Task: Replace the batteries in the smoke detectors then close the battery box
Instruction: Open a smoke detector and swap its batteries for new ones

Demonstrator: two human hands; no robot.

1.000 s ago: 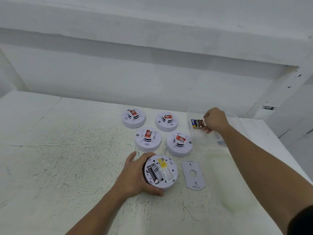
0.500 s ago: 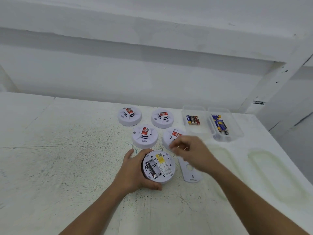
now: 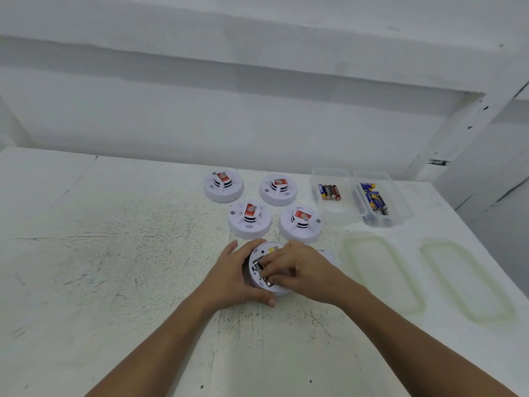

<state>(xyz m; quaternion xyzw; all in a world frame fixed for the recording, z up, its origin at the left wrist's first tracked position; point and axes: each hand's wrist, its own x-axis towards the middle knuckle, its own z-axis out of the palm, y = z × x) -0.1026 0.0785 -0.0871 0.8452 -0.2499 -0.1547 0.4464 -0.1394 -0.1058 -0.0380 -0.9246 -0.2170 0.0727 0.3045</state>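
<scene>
On the table [image 3: 114,253], left hand [image 3: 232,277] grips the smoke detector [image 3: 262,253]; right hand [image 3: 300,270] pinches a battery [image 3: 266,280] against it.

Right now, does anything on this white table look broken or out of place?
Nothing looks damaged. One round white smoke detector lies flipped on its back, gripped by the left hand while the right hand pinches a dark battery at its open bay. The worn white table is merely scuffed and speckled.
</scene>
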